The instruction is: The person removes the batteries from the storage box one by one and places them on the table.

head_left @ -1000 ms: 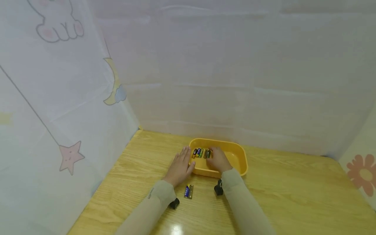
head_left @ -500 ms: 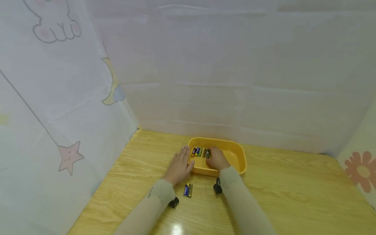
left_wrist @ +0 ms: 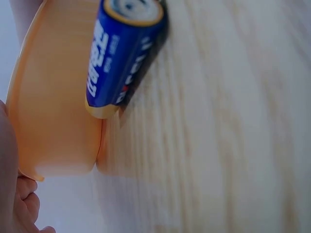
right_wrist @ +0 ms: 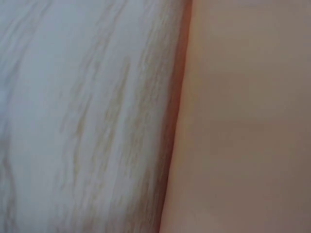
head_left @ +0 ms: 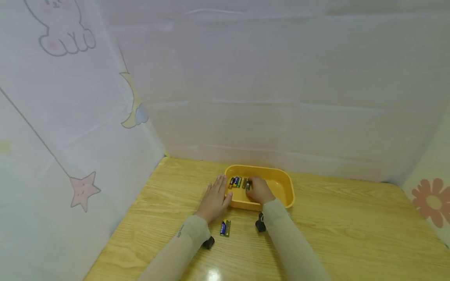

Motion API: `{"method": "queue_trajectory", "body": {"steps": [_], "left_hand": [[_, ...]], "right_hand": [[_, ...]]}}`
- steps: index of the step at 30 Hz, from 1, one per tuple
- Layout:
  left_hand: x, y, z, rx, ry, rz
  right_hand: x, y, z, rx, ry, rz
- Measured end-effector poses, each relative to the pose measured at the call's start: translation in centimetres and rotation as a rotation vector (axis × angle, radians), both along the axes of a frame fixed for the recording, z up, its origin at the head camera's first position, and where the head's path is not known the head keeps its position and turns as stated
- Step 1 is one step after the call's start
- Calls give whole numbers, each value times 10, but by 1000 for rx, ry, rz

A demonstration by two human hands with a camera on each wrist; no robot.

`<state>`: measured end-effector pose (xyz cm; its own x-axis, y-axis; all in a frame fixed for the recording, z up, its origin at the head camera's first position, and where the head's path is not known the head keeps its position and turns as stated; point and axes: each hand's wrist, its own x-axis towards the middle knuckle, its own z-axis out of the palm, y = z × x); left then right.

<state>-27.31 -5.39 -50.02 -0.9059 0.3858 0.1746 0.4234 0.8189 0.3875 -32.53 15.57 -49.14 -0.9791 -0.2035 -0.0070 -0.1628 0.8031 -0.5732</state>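
A yellow plastic tray sits on the wooden table, with several small batteries lying side by side in its left half. My left hand rests along the tray's left edge, its fingers straight. Inside the tray, my right hand has thumb and fingers bent at a dark green battery, the rightmost visible one, and seems to pinch it; the palm side is hidden. A blue battery and a gold one lie on the table between my forearms. The blue battery looms large in the left wrist view.
The right wrist view holds only table grain and the tray's outer wall. A pale printed cloth hangs behind the table and along its left side. Black straps show at both wrists.
Both hands keep nearly the same places at the tray. The dark green battery by the right fingers has shifted very slightly; the head view has moved a little.
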Motion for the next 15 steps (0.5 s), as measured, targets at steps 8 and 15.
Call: {"method": "queue_trajectory", "body": {"steps": [8, 15], "left_hand": [[0, 0, 2, -23, -2, 5], [-1, -1, 3, -56, 10, -3]], "right_hand": [[0, 0, -1, -28, -11, -11], [0, 1, -1, -38, -8, -14]]}}
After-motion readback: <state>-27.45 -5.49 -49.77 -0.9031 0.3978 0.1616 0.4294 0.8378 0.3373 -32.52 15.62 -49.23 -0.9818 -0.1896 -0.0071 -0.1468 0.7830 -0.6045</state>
